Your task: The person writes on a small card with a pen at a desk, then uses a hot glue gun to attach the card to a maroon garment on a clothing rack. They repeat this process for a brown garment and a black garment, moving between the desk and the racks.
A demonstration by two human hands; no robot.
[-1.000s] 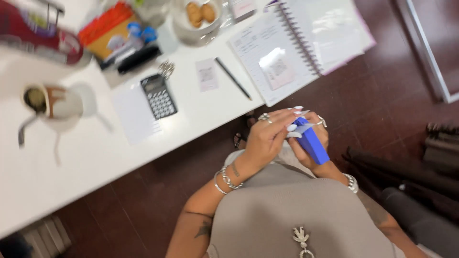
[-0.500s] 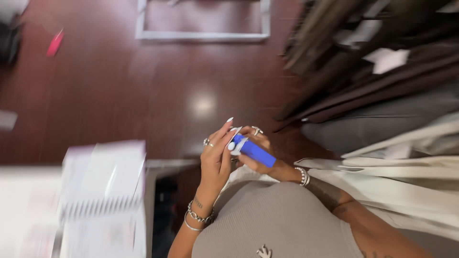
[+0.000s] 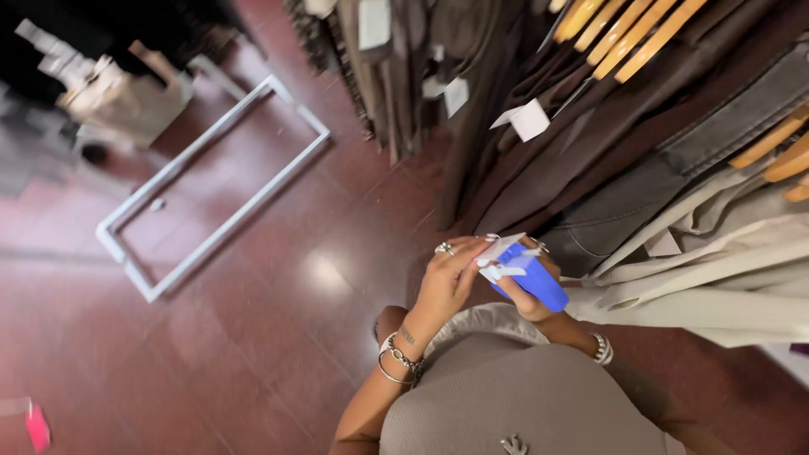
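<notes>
The right hand [image 3: 529, 295] grips a blue tool [image 3: 533, 282], a small plastic gun-shaped thing with a white head at its upper left end; its fingers are closed around the blue body from below and behind. The left hand [image 3: 445, 282] comes in from the left, fingers bent and closed on the white head of the tool and on a small white paper tag [image 3: 499, 246] that stands up just above it. Both hands meet in front of the person's chest, above the red tiled floor [image 3: 278, 337]. The left wrist wears several silver bracelets [image 3: 399, 361], and a ring shows on one left finger; the right wrist carries a chain bracelet [image 3: 601, 348].

Just right of the hands hang clothes on a rail: pale beige garments [image 3: 716, 286] nearest, then a grey one and brown ones farther up, on wooden hangers [image 3: 640, 38]. White tags [image 3: 529, 120] dangle among the brown clothes. Far left on the floor lies a white rectangular metal frame [image 3: 211, 185]. A small pink object [image 3: 37, 426] sits at the near left edge.
</notes>
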